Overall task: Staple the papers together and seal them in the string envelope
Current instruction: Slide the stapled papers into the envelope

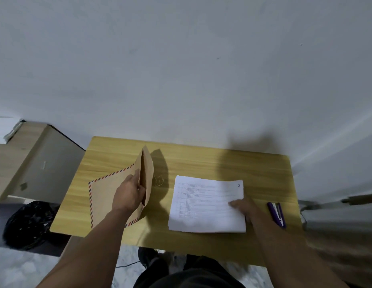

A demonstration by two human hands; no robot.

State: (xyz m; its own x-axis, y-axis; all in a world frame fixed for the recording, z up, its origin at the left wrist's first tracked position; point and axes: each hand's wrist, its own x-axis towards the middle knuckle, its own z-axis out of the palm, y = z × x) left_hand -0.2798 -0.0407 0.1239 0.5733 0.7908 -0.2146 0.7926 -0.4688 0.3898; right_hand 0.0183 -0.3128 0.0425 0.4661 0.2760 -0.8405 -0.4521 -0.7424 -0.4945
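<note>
A brown envelope (106, 196) with a red-and-blue striped border lies on the left half of the wooden table (212, 161). My left hand (130, 194) grips its right end, fingers inside the mouth, and the flap (147, 173) stands up. The closing string (159, 180) trails on the table just right of the flap. A stack of white printed papers (203, 204), numbered 1 at a corner, lies to the right. My right hand (243, 206) holds the stack's right edge, thumb on top. A purple stapler (277, 214) lies right of that hand.
The table stands against a white wall (181, 69). A wooden cabinet (35, 159) sits to the left, with a black bag (27, 223) on the floor below it. A grey piece of furniture (336, 217) is at the right edge. My legs show under the table's near edge.
</note>
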